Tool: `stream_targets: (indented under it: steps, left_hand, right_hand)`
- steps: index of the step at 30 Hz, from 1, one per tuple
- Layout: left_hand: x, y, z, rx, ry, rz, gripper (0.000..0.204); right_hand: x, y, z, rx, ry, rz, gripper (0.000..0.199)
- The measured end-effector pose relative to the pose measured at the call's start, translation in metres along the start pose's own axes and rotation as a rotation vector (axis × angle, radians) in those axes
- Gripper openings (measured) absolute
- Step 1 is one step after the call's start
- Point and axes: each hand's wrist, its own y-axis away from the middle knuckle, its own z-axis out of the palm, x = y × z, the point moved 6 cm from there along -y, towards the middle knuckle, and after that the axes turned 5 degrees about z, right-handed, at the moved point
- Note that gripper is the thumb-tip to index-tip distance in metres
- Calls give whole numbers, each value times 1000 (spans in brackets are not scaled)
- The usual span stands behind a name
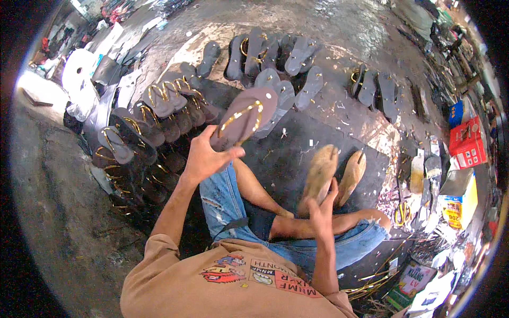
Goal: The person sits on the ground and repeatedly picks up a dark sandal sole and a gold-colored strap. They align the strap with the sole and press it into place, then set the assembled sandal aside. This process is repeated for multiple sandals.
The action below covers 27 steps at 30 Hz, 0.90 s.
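Note:
My left hand (209,151) is raised and closed round the heel end of a brown flip-flop (249,114) with a gold-patterned strap, its upper side facing me. At my right, my right hand (322,209) grips the lower end of a tan, foot-shaped shoe last (321,169), which has a slot at its far end and looks slightly blurred. A second tan shoe last (351,178) with a similar slot lies just right of it, on the black mat (275,159) by my crossed legs. The right fingers are partly hidden.
Finished flip-flops with gold straps (164,98) stand piled at the left. Several grey soles (309,87) lie across the far side. Scissors (402,213), a red box (467,142), a yellow-and-white box (460,204), a tin (411,286) and scraps crowd the right.

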Motion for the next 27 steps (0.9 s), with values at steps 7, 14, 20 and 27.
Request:
stream_targets:
  steps: [7,14,20,27]
  left_hand:
    - [12,41,39,-346,59,65,60]
    - [-66,85,41,-601,562,-437,41]
    - [-134,56,-64,230,710,-571,48]
    - [-201,23,-167,920,766,-400,33]
  right_hand:
    - [-56,-65,8,56,-201,11,54]
    - [-12,-125,52,-466,52,186,55]
    - [6,-291,51,55,898,-408,62]
    - [0,-345,90,214,1146,-333,67]
